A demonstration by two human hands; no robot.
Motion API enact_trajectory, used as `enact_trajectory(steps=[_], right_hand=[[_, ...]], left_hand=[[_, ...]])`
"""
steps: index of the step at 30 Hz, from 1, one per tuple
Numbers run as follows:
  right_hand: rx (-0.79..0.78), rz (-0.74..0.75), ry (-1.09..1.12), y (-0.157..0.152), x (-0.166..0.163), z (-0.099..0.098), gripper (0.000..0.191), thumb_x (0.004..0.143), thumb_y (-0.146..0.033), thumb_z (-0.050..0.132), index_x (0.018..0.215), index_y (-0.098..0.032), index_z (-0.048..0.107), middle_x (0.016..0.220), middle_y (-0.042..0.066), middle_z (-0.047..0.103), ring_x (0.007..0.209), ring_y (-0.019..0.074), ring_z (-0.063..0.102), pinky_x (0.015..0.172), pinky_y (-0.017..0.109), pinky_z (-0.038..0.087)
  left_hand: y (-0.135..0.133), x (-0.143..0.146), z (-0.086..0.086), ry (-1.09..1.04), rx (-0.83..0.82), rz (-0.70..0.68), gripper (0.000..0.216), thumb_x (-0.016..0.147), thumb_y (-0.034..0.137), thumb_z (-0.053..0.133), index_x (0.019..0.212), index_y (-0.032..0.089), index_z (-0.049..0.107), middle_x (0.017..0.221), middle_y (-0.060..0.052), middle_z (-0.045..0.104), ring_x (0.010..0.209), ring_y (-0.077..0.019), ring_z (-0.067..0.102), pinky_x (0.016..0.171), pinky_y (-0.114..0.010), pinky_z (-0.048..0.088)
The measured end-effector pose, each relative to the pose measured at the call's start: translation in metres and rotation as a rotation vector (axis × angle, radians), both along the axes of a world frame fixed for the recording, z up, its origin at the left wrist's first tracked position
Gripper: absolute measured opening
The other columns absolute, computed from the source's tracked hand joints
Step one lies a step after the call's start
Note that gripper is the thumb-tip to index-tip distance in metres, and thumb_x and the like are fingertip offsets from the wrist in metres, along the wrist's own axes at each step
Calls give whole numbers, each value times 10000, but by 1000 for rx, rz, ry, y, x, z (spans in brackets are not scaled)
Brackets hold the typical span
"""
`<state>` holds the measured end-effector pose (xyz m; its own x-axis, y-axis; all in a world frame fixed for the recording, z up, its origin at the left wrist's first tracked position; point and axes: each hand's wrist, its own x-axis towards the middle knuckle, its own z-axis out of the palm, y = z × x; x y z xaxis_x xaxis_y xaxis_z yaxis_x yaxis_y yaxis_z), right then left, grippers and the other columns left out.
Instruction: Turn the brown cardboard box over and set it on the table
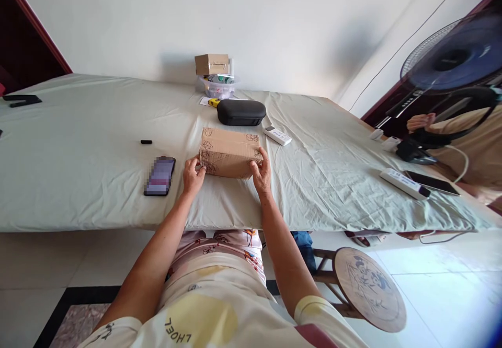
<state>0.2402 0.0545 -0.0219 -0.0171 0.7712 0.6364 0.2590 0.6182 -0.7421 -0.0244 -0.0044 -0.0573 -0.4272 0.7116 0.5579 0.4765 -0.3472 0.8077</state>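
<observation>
A brown cardboard box (230, 152) with dark scribbled drawings at its corners sits near the front of the cloth-covered table (98, 181). My left hand (193, 175) grips its left end, thumb on the front face. On the right end, my right hand (261, 173) holds the box with thumb in front and fingers over the side. Left of the box lies a phone (160, 176) with a blurred screen, and a small black stick-like piece (146, 141) is above it. Behind the box rests a black hard case (241, 113), with a white label-bearing device (277, 135) at its right.
At the wall stands a clear plastic tub (217, 88) with a smaller carton (212, 64) on top. A black stapler-like object (22, 100) lies far left. Another person's hand (421, 122), a fan (455, 58) and a white power strip (404, 183) are right. A stool (371, 289) stands below.
</observation>
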Motion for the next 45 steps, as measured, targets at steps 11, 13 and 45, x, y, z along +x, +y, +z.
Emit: enact_trajectory(steps=[11, 13, 45], right_hand=[[-172, 107, 207, -9, -19, 0, 660, 862, -743, 646, 1319, -288, 507, 1206, 85, 683, 940, 206, 682, 693, 313, 586], [-285, 177, 155, -11, -25, -2, 683, 848, -776, 636, 1300, -288, 479, 1082, 59, 720, 860, 199, 692, 624, 295, 565], [-250, 129, -373, -9, -32, -10, 182, 848, -350, 667, 987, -249, 608, 912, 43, 760, 757, 196, 648, 747, 333, 496]], left_hand=[[8, -1, -1, -444, -32, -234, 682, 870, 660, 739, 1364, 245, 516, 1294, -156, 665, 1143, -264, 717, 865, -389, 656], [6, 3, 1, -388, -89, -299, 633, 880, 644, 727, 1326, 233, 548, 1287, -159, 690, 1141, -272, 730, 869, -403, 661], [-7, 10, 12, 32, -111, -66, 1026, 766, 239, 874, 1634, 272, 328, 1609, -154, 532, 1468, -330, 546, 1217, -509, 467]])
